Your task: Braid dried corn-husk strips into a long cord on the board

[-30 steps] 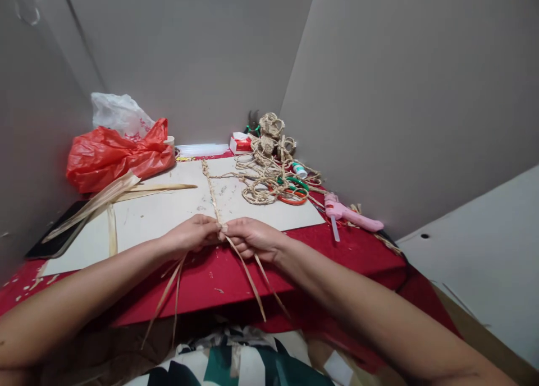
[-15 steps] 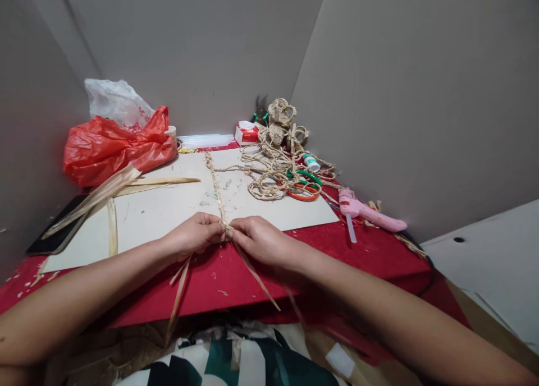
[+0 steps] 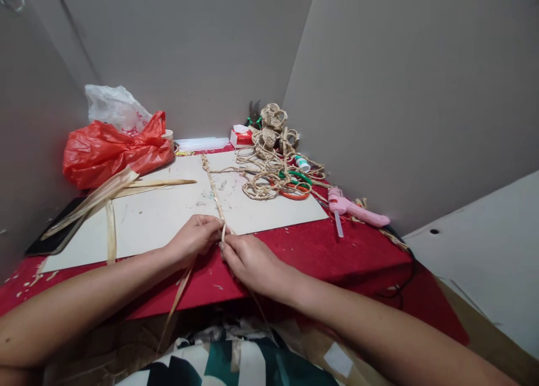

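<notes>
A braided straw cord (image 3: 214,191) runs down the white board toward me and ends between my two hands. My left hand (image 3: 199,233) pinches the lower end of the braid. Just to its right and slightly lower, my right hand (image 3: 248,260) grips a pale straw strand (image 3: 223,232) that stands up from the braid's end. A loose straw strip (image 3: 179,295) hangs from under my left hand over the table's front edge. Another thin strand hangs faintly below my right hand. The fingertips partly hide where the strands cross.
Coiled braided cord (image 3: 261,185) lies right of the braid, over scissors with green and orange handles (image 3: 296,192). A pink glue gun (image 3: 353,209) rests at right. Dry husk strips (image 3: 95,198), a phone (image 3: 56,229) and a red plastic bag (image 3: 113,153) are at left.
My right hand has moved slightly down and now pulls a strand toward me, where both hands met at the braid's end before. The view has shifted a little to the right.
</notes>
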Demonstrator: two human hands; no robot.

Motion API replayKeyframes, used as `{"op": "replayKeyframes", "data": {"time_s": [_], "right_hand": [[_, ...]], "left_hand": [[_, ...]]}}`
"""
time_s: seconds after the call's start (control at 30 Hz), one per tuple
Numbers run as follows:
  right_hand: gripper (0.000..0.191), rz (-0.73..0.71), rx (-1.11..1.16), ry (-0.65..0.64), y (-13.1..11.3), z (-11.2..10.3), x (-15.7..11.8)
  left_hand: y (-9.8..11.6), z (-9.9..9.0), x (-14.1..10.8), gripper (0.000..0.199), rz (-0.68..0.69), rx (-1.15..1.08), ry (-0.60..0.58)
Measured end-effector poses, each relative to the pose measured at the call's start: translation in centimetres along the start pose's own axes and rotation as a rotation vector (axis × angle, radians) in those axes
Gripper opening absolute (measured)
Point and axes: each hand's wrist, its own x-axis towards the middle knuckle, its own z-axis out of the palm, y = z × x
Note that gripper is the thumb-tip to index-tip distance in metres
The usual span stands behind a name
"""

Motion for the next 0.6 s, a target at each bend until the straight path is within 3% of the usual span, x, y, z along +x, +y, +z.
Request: {"op": "replayKeyframes", "data": {"time_s": [0.07,0.13,0.2,0.27,0.3,0.4,0.43,0.47,0.6], "right_hand": [[0.025,-0.068,-0.188,-0.001,-0.7,0.0,-1.0],[0.027,-0.149,-0.257,-0.106,-1.5,-0.7,-2.3],[0.03,-0.247,-0.209,-0.263,-2.1,-2.0,-3.3],[0.036,-0.254,-0.083,-0.298,-2.2,-3.3,-3.6],[0.038,-0.216,-0.02,-0.216,-2.0,-3.9,-3.4],[0.031,-0.082,0.12,0.211,-0.6,-4.8,-1.3],[0.027,-0.072,0.177,0.262,0.0,-4.7,-0.4],[0.025,-0.058,0.251,0.229,0.5,-4.4,0.5],[0.035,0.083,0.467,-0.173,1.8,-3.1,3.2]], "left_hand": [[0.0,0.1,-0.3,0.023,-0.003,-0.017,0.003],[-0.1,-0.1,-0.5,0.021,-0.006,-0.022,0.004],[-0.1,-0.4,-0.5,0.02,-0.007,-0.046,-0.008],[-0.1,-0.8,-0.5,0.02,0.005,-0.081,-0.047],[-0.1,-1.0,-0.5,0.02,0.016,-0.096,-0.07],[-0.2,-1.3,-0.3,0.019,0.031,-0.12,-0.131],[-0.2,-1.4,-0.2,0.019,0.031,-0.12,-0.145],[-0.2,-1.4,-0.2,0.021,0.028,-0.114,-0.164],[-0.2,-1.6,-0.2,0.028,0.028,-0.072,-0.209]]}}
